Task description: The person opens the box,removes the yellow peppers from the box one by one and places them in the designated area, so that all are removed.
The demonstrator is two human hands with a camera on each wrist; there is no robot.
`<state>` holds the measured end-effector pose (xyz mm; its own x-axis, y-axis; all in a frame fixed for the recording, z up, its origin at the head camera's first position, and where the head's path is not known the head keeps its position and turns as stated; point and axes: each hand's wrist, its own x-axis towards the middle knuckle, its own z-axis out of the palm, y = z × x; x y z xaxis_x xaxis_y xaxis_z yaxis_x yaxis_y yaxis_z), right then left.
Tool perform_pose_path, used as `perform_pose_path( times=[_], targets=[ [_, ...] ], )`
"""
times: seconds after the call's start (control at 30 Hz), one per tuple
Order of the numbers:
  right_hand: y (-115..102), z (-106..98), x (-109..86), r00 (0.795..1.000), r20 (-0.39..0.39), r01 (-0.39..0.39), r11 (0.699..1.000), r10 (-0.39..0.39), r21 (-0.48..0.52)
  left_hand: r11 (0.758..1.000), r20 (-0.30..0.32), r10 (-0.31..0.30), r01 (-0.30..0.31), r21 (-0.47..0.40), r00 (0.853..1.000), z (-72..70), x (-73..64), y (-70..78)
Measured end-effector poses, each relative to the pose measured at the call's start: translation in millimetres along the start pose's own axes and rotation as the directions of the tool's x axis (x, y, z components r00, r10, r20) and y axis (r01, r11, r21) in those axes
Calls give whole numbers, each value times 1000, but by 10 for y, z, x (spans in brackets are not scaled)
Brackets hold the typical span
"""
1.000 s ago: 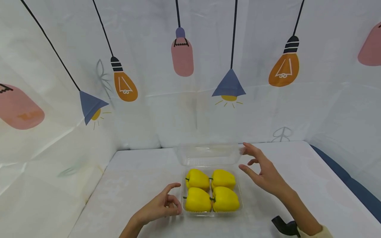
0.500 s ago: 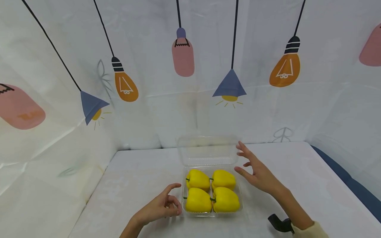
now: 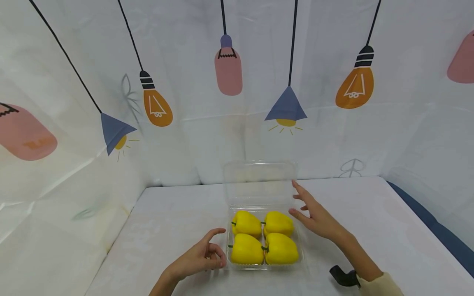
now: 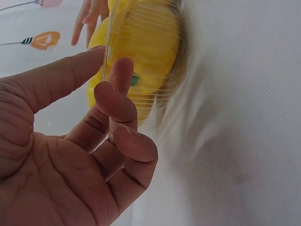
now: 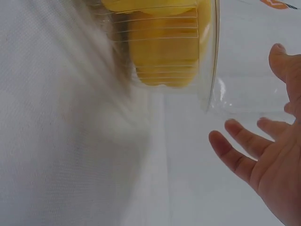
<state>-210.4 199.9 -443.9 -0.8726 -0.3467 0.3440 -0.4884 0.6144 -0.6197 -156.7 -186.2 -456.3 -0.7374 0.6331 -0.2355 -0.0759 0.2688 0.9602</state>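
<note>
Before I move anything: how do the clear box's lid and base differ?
Pose: the lid stands raised at the far edge, while the base lies flat on the table.
Contents: the base holds four yellow bell peppers; the lid holds none.
Nearest hand: the right hand is by the lid, the left hand by the base.
Both are transparent.

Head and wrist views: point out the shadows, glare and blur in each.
Head: light is even, the yellow peppers look clear, but the clear lid is faint against the pale backdrop; left wrist: fingers mostly sharp, soft shadow on the table; right wrist: small white glint beside the tray's rim, hazy shadow on the table.
</note>
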Motion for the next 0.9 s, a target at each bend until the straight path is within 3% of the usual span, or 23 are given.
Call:
perform_pose_path(
  times=[0.33,0.9],
  targets=[
    [42,77,-14,992,82,-97,995,94,37,1000,-1,-4,4,3,1000,3,9,-12],
    [84,114,-37,971,174,-166,986,167,-20,1000,0,3,-3,16,1000,-1,14,-9]
  ],
)
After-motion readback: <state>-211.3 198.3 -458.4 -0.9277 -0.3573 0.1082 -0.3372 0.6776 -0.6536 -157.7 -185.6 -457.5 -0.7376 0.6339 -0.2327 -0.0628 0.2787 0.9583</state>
